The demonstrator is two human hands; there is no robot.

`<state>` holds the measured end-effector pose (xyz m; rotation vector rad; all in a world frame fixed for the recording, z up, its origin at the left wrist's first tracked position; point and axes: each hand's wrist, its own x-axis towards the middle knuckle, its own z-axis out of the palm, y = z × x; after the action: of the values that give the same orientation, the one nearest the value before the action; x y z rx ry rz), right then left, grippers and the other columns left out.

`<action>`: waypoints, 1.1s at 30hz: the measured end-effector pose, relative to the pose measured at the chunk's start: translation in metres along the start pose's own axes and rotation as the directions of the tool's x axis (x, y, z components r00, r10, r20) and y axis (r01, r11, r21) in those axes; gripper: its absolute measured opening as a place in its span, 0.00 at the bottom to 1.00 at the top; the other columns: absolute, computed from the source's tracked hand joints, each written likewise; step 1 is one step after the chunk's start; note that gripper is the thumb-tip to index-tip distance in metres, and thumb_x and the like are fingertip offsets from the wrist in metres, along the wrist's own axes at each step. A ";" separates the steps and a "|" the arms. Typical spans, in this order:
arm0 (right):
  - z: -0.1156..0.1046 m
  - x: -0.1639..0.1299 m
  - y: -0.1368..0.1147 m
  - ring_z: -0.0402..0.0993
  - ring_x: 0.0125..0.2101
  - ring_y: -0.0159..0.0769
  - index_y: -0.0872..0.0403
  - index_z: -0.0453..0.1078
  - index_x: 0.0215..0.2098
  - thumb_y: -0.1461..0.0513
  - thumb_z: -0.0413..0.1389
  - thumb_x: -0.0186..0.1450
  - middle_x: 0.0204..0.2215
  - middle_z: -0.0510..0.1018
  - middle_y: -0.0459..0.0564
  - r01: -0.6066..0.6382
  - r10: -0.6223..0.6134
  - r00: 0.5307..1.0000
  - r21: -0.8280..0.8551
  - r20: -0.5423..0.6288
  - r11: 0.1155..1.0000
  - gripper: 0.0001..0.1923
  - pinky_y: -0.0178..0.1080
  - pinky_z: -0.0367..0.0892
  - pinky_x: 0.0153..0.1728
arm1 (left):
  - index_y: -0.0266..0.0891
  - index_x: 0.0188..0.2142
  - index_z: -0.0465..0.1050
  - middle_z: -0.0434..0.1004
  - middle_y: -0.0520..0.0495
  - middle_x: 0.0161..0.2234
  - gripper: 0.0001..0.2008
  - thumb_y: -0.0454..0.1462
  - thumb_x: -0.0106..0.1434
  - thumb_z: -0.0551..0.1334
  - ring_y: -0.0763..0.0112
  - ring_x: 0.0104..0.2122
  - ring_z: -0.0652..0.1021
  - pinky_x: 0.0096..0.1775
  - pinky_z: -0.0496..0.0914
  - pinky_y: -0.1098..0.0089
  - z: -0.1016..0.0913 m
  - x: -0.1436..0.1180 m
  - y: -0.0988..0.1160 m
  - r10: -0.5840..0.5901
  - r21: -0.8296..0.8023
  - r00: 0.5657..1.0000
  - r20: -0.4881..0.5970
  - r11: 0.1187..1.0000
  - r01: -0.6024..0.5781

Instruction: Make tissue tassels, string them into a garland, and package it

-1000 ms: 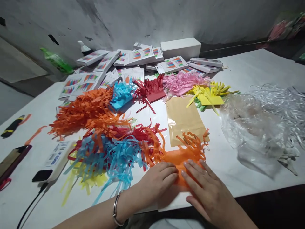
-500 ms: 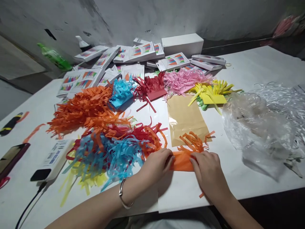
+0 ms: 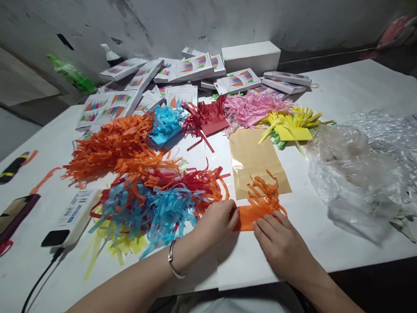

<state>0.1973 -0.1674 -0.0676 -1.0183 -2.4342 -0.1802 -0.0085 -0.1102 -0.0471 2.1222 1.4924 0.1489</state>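
Head view shows me a clear plastic bag [image 3: 352,174] lying crumpled toward the right edge of the bench [image 3: 352,87]; what it holds I cannot make out. A flat brown paper bag [image 3: 254,161] lies mid-bench, and white boxes [image 3: 182,74] are heaped along the far edge.

My left hand [image 3: 216,221] sits knuckles up near the front edge, its fingers [image 3: 232,216] curled and pinching the left end of an orange fringed paper [image 3: 257,206]. A bracelet [image 3: 174,265] rings that wrist. My right hand [image 3: 282,245] lies palm down just beside it, fingers spread narrowly and pressing on the paper's lower right part.

That paper lies flat close to the front edge, folded into a band whose long axis runs left to right, parallel to that edge. Its cut strips point away from me, toward the far edge, and overlap the brown bag's near end.

Left of my hands sits a tangle of blue, red and orange fringe [image 3: 153,200].
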 end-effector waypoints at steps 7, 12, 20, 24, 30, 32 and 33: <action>0.001 0.008 0.003 0.64 0.28 0.35 0.56 0.69 0.26 0.72 0.47 0.68 0.23 0.70 0.47 -0.108 0.111 0.994 0.124 -0.017 0.986 0.15 0.45 0.61 0.43 | 0.40 0.51 0.70 0.73 0.38 0.55 0.14 0.38 0.67 0.63 0.49 0.56 0.69 0.56 0.61 0.48 -0.007 -0.023 -0.002 0.542 0.355 0.821 -0.181 0.814 -0.459; 0.001 0.009 -0.001 0.67 0.33 0.40 0.57 0.72 0.35 0.67 0.47 0.70 0.29 0.74 0.51 -0.076 0.071 0.997 0.130 0.042 0.989 0.11 0.48 0.60 0.47 | 0.40 0.39 0.73 0.78 0.48 0.38 0.06 0.32 0.71 0.57 0.63 0.43 0.73 0.56 0.57 0.54 0.004 -0.028 -0.011 0.632 0.392 0.764 -0.131 0.741 -0.545; -0.001 -0.006 0.006 0.69 0.41 0.41 0.54 0.69 0.31 0.66 0.48 0.73 0.35 0.75 0.51 -0.268 0.262 0.963 0.233 0.055 0.935 0.13 0.47 0.55 0.50 | 0.41 0.39 0.75 0.78 0.49 0.36 0.09 0.34 0.72 0.56 0.64 0.39 0.72 0.47 0.60 0.58 0.003 -0.045 -0.015 0.462 0.171 0.873 -0.160 0.883 -0.436; 0.004 0.006 0.005 0.66 0.34 0.41 0.54 0.68 0.29 0.65 0.47 0.73 0.30 0.73 0.51 -0.365 0.359 0.929 0.063 0.086 0.929 0.15 0.47 0.56 0.43 | 0.39 0.33 0.74 0.76 0.46 0.35 0.12 0.34 0.71 0.55 0.62 0.37 0.71 0.45 0.60 0.56 0.003 -0.043 -0.011 0.261 0.224 0.949 -0.179 0.950 -0.219; 0.001 0.016 0.003 0.68 0.35 0.43 0.54 0.69 0.32 0.64 0.50 0.73 0.30 0.74 0.54 -0.377 0.383 0.923 -0.120 0.032 0.918 0.11 0.48 0.57 0.45 | 0.38 0.31 0.74 0.76 0.43 0.36 0.10 0.37 0.68 0.59 0.58 0.38 0.71 0.42 0.60 0.54 0.004 -0.036 -0.008 0.177 0.282 0.972 -0.157 0.951 -0.128; -0.001 0.015 0.001 0.70 0.41 0.42 0.55 0.71 0.36 0.66 0.51 0.72 0.35 0.77 0.54 -0.298 0.298 0.954 -0.017 -0.016 0.954 0.08 0.49 0.56 0.50 | 0.38 0.31 0.74 0.76 0.43 0.36 0.10 0.36 0.68 0.59 0.58 0.38 0.71 0.43 0.60 0.54 0.004 -0.036 -0.007 0.171 0.273 0.974 -0.148 0.954 -0.126; -0.001 0.014 0.000 0.71 0.42 0.42 0.55 0.71 0.38 0.67 0.51 0.72 0.36 0.77 0.53 -0.231 0.232 0.972 0.040 -0.027 0.972 0.08 0.49 0.55 0.53 | 0.38 0.31 0.74 0.75 0.43 0.36 0.10 0.36 0.68 0.58 0.58 0.38 0.71 0.43 0.61 0.54 0.004 -0.036 -0.007 0.169 0.272 0.975 -0.141 0.954 -0.126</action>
<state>0.1891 -0.1589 -0.0604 -1.2620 -2.2599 -0.0708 -0.0265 -0.1426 -0.0465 2.4885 1.5140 0.1933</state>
